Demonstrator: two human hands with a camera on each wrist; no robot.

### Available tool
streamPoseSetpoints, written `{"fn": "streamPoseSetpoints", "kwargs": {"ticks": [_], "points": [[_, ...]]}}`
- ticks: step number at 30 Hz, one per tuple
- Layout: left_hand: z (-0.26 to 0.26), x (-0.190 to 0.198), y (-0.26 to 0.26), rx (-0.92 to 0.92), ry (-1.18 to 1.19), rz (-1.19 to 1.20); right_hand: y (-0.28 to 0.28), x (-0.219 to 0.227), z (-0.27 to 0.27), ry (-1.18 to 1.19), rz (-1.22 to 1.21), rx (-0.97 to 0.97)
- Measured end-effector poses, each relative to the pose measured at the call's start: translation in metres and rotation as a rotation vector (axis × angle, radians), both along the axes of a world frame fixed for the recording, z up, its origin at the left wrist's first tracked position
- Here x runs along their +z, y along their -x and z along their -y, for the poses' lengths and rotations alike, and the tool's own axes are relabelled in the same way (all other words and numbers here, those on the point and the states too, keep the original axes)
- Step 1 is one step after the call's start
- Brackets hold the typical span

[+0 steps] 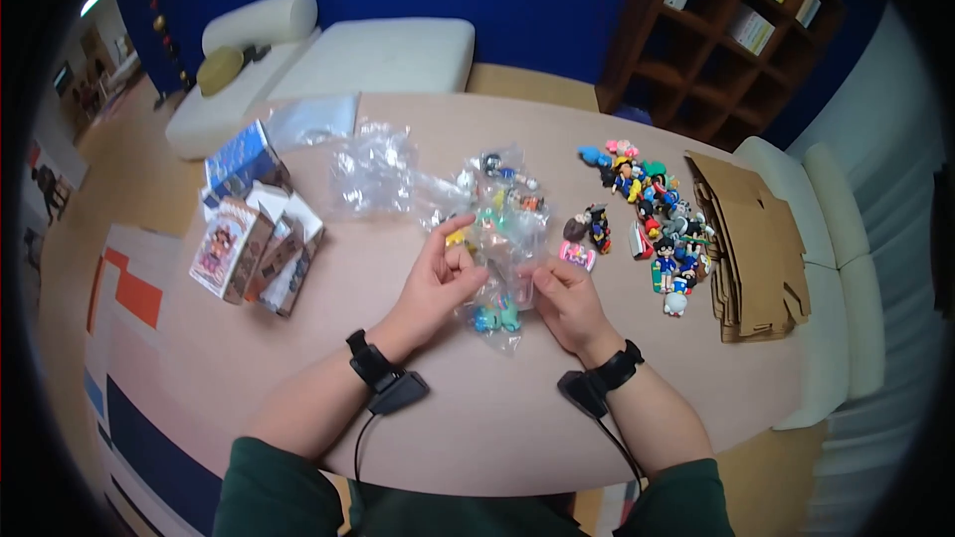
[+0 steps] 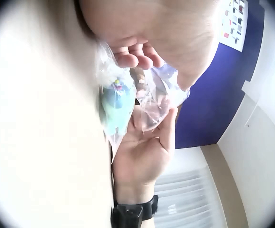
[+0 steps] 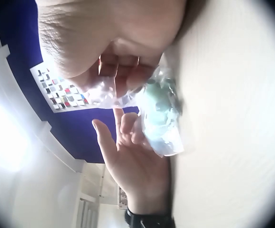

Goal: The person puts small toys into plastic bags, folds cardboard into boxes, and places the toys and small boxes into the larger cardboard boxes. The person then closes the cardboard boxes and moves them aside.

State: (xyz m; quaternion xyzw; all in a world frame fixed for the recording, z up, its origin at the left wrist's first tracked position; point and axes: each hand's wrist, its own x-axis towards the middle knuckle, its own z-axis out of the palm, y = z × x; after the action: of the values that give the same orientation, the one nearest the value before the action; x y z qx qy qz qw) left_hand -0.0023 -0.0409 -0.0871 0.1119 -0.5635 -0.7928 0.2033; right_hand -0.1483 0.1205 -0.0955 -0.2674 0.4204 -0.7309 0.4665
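My right hand (image 1: 574,306) pinches the edge of a clear plastic bag (image 1: 515,261) between thumb and bent fingers. Across from it, my left hand (image 1: 435,283) is at the bag's other side, thumb and index finger spread apart, the other fingers loosely bent. Just under the hands lies a blue-green toy figure (image 1: 497,316) in clear wrapping, shown closer in the left wrist view beside the fingers. Beyond the hands, several small figures (image 1: 507,175) in clear bags are bunched together. The held bag's contents are hard to make out.
Unwrapped figures (image 1: 667,209) are heaped on the right, beside flattened brown cardboard (image 1: 751,249). A pink toy (image 1: 577,256) and dark figures (image 1: 599,229) lie near my right hand. Opened toy boxes (image 1: 239,244) stand left, with crumpled clear wrappers (image 1: 373,169) behind.
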Motion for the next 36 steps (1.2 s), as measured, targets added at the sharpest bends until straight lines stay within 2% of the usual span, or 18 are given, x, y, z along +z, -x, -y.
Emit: {"fn": "streamPoseSetpoints", "kwargs": {"ticks": [4,10,12,13,14,15,16,17,19,21,22,25,27,29,31,32,33,36], "points": [[-0.007,-0.002,-0.005,-0.056,-0.050,-0.008,0.004,-0.008,-0.005,0.032,0.142,0.130],[-0.005,0.001,-0.003,-0.027,-0.094,-0.021,0.006,-0.004,-0.004,0.020,0.132,0.022],[-0.004,0.001,-0.005,-0.035,-0.063,-0.004,0.003,-0.001,-0.004,-0.107,-0.020,-0.048],[-0.005,-0.001,-0.007,-0.042,-0.019,0.012,0.003,-0.003,-0.002,-0.115,-0.017,-0.052],[-0.009,-0.005,-0.007,0.013,-0.020,-0.022,0.003,-0.005,-0.001,-0.084,-0.138,-0.033],[-0.010,-0.008,-0.008,0.006,-0.029,-0.017,0.004,-0.004,0.001,-0.056,-0.256,-0.014],[-0.011,-0.009,-0.010,-0.059,0.076,0.006,0.007,0.001,0.000,-0.080,-0.396,0.075],[-0.011,-0.008,-0.010,-0.125,0.182,0.027,0.008,0.003,0.002,-0.090,-0.391,0.070],[-0.010,-0.003,-0.010,-0.137,0.136,0.092,0.007,0.005,0.004,-0.047,-0.457,0.157],[-0.008,0.002,-0.010,-0.110,0.280,0.114,0.008,0.016,0.007,-0.059,-0.490,0.184],[-0.008,0.004,-0.009,-0.125,0.271,0.119,0.009,0.017,0.008,-0.058,-0.531,0.220],[-0.008,0.004,-0.006,-0.102,0.347,0.043,0.009,0.012,0.008,-0.040,-0.550,0.205],[-0.005,-0.005,-0.005,-0.117,0.540,-0.073,0.010,0.005,0.005,-0.076,-0.551,0.178],[-0.007,-0.004,-0.008,-0.111,0.507,-0.032,0.010,-0.001,0.002,-0.101,-0.554,0.148],[-0.009,-0.005,-0.011,-0.092,0.481,0.013,0.009,-0.003,0.003,0.004,-0.457,-0.052],[-0.008,-0.011,-0.009,0.024,0.434,-0.035,0.011,-0.003,0.004,0.049,-0.443,-0.140],[-0.007,-0.015,-0.008,0.146,0.389,-0.087,0.011,-0.003,0.005,0.064,-0.446,-0.130],[-0.009,-0.009,-0.005,0.087,0.383,-0.151,0.009,-0.006,0.006,0.004,-0.572,-0.158]]}}
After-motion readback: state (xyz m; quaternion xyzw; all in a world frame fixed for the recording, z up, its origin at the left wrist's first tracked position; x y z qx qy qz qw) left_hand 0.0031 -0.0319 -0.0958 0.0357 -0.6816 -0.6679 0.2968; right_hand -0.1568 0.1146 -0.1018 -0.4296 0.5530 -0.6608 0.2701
